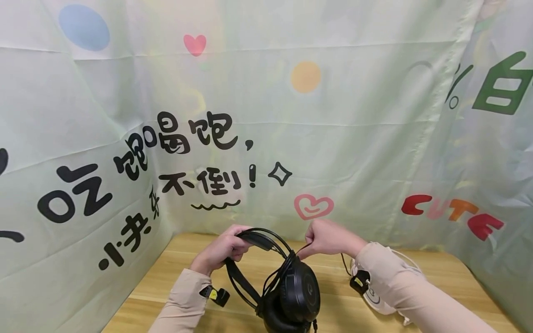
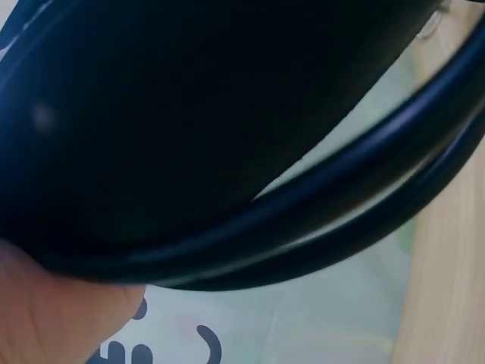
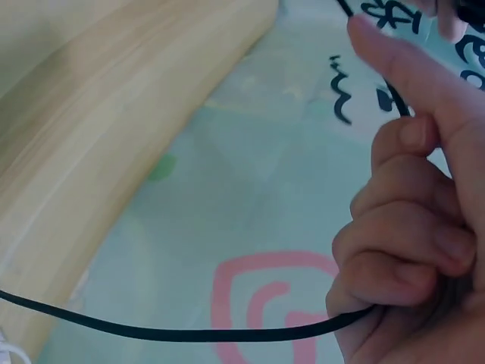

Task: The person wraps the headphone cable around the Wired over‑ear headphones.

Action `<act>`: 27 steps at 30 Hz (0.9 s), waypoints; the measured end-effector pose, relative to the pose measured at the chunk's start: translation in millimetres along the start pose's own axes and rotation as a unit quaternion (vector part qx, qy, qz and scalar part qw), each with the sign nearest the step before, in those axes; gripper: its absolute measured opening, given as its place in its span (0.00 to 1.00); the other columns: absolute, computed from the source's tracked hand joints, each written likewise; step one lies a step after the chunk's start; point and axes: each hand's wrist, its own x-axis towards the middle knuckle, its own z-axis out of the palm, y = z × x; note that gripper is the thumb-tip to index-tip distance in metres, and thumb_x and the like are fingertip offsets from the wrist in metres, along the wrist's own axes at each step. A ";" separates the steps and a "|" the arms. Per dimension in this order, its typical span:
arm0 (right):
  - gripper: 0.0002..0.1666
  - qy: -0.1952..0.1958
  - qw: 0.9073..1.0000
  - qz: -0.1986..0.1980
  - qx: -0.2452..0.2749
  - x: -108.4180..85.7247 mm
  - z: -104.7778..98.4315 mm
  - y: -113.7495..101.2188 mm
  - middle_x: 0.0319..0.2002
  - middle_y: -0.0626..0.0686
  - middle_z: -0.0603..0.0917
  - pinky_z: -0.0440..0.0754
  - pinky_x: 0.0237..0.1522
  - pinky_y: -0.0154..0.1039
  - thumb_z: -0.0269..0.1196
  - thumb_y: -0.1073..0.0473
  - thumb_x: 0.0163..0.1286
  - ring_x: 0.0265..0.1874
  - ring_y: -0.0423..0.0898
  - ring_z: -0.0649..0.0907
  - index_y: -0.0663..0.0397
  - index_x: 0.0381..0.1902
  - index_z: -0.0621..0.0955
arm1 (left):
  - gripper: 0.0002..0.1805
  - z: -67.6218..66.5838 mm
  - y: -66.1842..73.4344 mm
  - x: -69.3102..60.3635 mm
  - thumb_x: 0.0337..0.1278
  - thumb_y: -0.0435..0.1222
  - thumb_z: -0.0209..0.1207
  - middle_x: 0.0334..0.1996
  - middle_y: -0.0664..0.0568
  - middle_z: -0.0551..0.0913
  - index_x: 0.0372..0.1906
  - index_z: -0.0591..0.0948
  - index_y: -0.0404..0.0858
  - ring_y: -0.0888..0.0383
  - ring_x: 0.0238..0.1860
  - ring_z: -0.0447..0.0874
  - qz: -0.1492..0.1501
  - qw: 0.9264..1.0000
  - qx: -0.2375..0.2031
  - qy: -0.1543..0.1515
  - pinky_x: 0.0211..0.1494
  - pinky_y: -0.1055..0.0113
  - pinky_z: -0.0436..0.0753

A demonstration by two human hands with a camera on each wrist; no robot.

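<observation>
A black over-ear headset [image 1: 306, 291] is held above the wooden table, its round ear cups toward the front. My left hand [image 1: 225, 247] grips the headband, which fills much of the left wrist view as a dark padded band [image 2: 189, 136] with two thin tubes below. On the other side, my right hand [image 1: 331, 238] is beside the upper ear cup. In the right wrist view its fingers [image 3: 402, 243] curl round a black cable [image 3: 189, 334], with the thumb stretched along it. Loops of black cable also lie around the headset's side by the ear cups.
Behind my right wrist, a white object with a round face [image 1: 376, 303] and white cord lies on the wooden table [image 1: 337, 300]. A printed cloth [image 1: 354, 152] hangs behind the table and along both sides. Small black cameras are strapped to both wrists.
</observation>
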 end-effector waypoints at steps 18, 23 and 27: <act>0.22 -0.102 0.982 -0.052 0.153 8.9 -15.3 -12.8 0.19 0.41 0.63 0.66 0.30 0.31 0.65 0.57 0.78 0.20 0.37 0.62 0.47 0.23 0.70 | 0.14 -11.0 -1.5 -8.5 0.68 0.26 0.50 0.16 0.62 0.56 0.46 0.83 0.42 0.65 0.15 0.47 0.002 0.998 0.010 0.064 0.19 0.70 0.50; 0.20 -0.067 0.986 -0.050 0.142 12.2 -12.8 -16.5 0.20 0.41 0.67 0.68 0.32 0.31 0.66 0.56 0.78 0.21 0.36 0.63 0.49 0.24 0.73 | 0.13 -9.4 -2.2 -5.9 0.69 0.27 0.51 0.15 0.62 0.56 0.45 0.83 0.42 0.66 0.15 0.48 0.001 0.997 0.016 0.074 0.19 0.71 0.52; 0.18 -0.043 0.988 -0.038 0.143 16.1 -13.9 -24.0 0.22 0.40 0.74 0.67 0.32 0.30 0.67 0.56 0.76 0.23 0.35 0.69 0.47 0.24 0.77 | 0.14 -7.3 -2.3 -2.8 0.68 0.27 0.51 0.15 0.63 0.56 0.47 0.84 0.43 0.66 0.15 0.49 -0.001 0.996 0.026 0.085 0.19 0.73 0.54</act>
